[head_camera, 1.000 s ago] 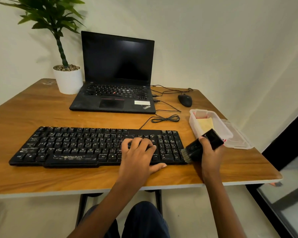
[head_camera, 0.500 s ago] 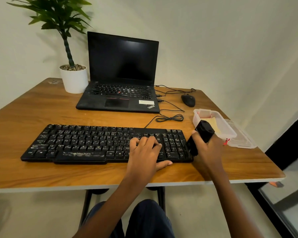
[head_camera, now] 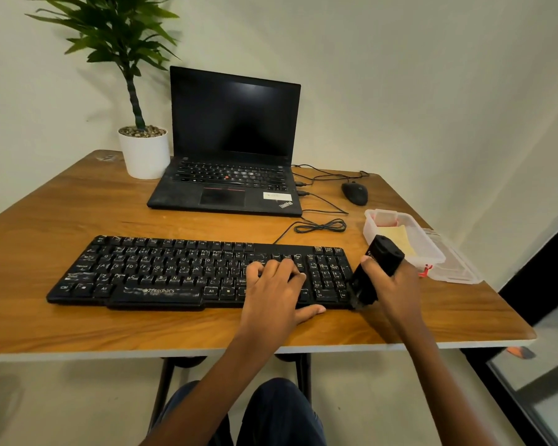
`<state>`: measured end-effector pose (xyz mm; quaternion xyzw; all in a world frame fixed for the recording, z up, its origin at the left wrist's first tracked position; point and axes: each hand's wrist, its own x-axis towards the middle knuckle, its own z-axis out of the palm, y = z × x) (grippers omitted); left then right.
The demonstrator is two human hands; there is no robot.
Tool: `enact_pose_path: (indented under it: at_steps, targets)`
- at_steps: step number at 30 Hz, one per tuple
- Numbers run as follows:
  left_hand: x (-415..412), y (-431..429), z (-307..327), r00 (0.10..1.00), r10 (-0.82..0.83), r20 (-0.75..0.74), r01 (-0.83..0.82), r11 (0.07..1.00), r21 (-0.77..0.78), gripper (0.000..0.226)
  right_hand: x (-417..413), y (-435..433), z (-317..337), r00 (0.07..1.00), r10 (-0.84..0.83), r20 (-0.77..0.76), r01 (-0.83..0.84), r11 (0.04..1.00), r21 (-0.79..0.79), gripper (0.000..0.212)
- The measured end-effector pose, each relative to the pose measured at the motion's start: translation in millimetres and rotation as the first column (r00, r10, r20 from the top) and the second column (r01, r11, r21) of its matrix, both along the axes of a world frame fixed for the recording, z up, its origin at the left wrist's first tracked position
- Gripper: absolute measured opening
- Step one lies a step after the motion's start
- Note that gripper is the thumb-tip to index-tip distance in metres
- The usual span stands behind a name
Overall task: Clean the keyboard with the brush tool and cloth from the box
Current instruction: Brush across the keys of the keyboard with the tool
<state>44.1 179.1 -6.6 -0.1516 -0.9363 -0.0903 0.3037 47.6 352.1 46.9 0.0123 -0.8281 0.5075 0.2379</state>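
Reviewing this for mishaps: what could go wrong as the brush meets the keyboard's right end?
The brush tool in the right hand sits at the keyboard edge, so dust may be flicked towards the open box and its cloth. The left hand rests on keys; if the keyboard is plugged into the laptop, stray keystrokes might register.

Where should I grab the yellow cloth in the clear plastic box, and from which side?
Probably pinch the yellow cloth at its exposed middle, from straight above: it lies flat in the open clear plastic box, whose walls block a sideways approach.
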Motion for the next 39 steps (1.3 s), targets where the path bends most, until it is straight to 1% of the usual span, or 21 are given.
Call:
enact_pose_path:
  at_steps: [2, 4, 5, 7, 10, 11, 13, 15, 19, 20, 22, 24, 25, 26, 27, 28, 30, 32, 36, 38, 39]
  targets:
    - [0, 0, 1, 1.000, 0.000, 0.001, 0.000, 1.000, -0.003, 0.064, -7, 6, 0, 0.999, -0.042, 0.016, 0.041, 0.998, 0.055, 0.020]
    - [0, 0, 1, 1.000, -0.006, 0.003, 0.006, 1.000, -0.002, 0.062, -18, 5, -1, 0.991, -0.132, 0.007, 0.129, 0.979, 0.158, 0.012]
    - [0, -1, 1, 1.000, -0.006, 0.004, 0.006, 1.000, -0.002, 0.062, -22, 1, -3, 0.987, -0.158, -0.013, 0.158, 0.967, 0.199, 0.012]
    - [1, -1, 2, 1.000, -0.010, 0.016, 0.010, 1.000, -0.003, 0.062, -23, -6, -6, 0.988, -0.151, -0.043, 0.157, 0.961, 0.229, 0.015]
    - [2, -1, 3, 0.999, -0.009, 0.044, 0.010, 1.000, -0.010, 0.061, -16, -2, -7, 0.998, -0.061, -0.013, 0.062, 0.987, 0.147, 0.010]
    - [2, -1, 3, 0.999, -0.009, 0.052, 0.010, 1.000, -0.012, 0.061, -13, 3, -6, 0.999, -0.055, 0.002, 0.054, 0.989, 0.134, 0.012]
    - [3, -1, 4, 0.998, -0.002, 0.066, 0.003, 1.000, -0.013, 0.060, -14, 11, -4, 0.994, -0.107, 0.017, 0.103, 0.983, 0.152, 0.014]
    - [4, -1, 5, 0.996, 0.002, 0.087, 0.000, 1.000, -0.019, 0.060, -20, 10, -2, 0.983, -0.181, 0.011, 0.176, 0.967, 0.186, 0.010]
    - [5, -1, 7, 0.989, -0.013, 0.145, 0.016, 1.000, -0.023, 0.064, -24, -1, -6, 0.985, -0.168, 0.022, 0.163, 0.975, 0.149, 0.007]
    - [6, -2, 8, 0.987, -0.015, 0.157, 0.018, 1.000, -0.019, 0.065, -21, -1, -6, 0.989, -0.149, 0.027, 0.145, 0.984, 0.099, 0.006]
    - [7, -1, 11, 0.987, -0.019, 0.160, 0.020, 1.000, -0.007, 0.067, -14, 5, -3, 0.996, -0.081, 0.034, 0.083, 0.995, -0.053, 0.011]
    - [9, -2, 13, 0.981, -0.024, 0.190, 0.029, 0.999, -0.023, 0.068, -10, 12, -1, 0.998, -0.042, 0.049, 0.047, 0.991, -0.122, 0.015]
    - [9, -3, 13, 0.976, -0.020, 0.217, 0.029, 0.999, -0.038, 0.069, -10, 14, -1, 0.998, -0.019, 0.061, 0.026, 0.992, -0.124, 0.012]
    - [8, -3, 13, 0.971, -0.013, 0.237, 0.026, 0.998, -0.049, 0.069, -12, 13, -2, 0.997, -0.008, 0.075, 0.013, 0.997, -0.076, 0.006]
    - [7, -3, 13, 0.971, -0.010, 0.240, 0.023, 0.998, -0.051, 0.070, -15, 11, -3, 0.997, -0.003, 0.079, 0.004, 1.000, -0.015, 0.008]
    - [7, -3, 13, 0.973, -0.013, 0.232, 0.024, 0.999, -0.043, 0.071, -19, 9, -4, 0.997, -0.006, 0.074, 0.003, 0.999, 0.041, 0.011]
    - [7, -3, 12, 0.978, -0.029, 0.206, 0.030, 1.000, -0.002, 0.075, -29, 2, -1, 0.996, -0.009, 0.092, 0.010, 1.000, -0.013, 0.003]
    - [3, -2, 6, 0.983, -0.052, 0.176, 0.050, 0.999, 0.015, 0.076, -40, -3, 1, 0.996, -0.034, 0.081, 0.037, 0.999, -0.038, 0.007]
    - [-2, -1, 0, 0.997, -0.029, 0.070, 0.025, 0.998, 0.049, 0.067, -55, -4, -5, 0.994, -0.074, 0.086, 0.069, 0.996, 0.064, 0.006]
    - [-3, -1, -2, 0.999, -0.011, 0.030, 0.010, 0.999, 0.052, 0.065, -50, -2, -5, 0.993, -0.062, 0.098, 0.061, 0.998, 0.012, 0.003]
    - [-4, -1, -3, 1.000, -0.007, 0.013, 0.007, 0.999, 0.048, 0.064, -46, 0, -3, 0.993, -0.049, 0.105, 0.051, 0.999, -0.017, 0.005]
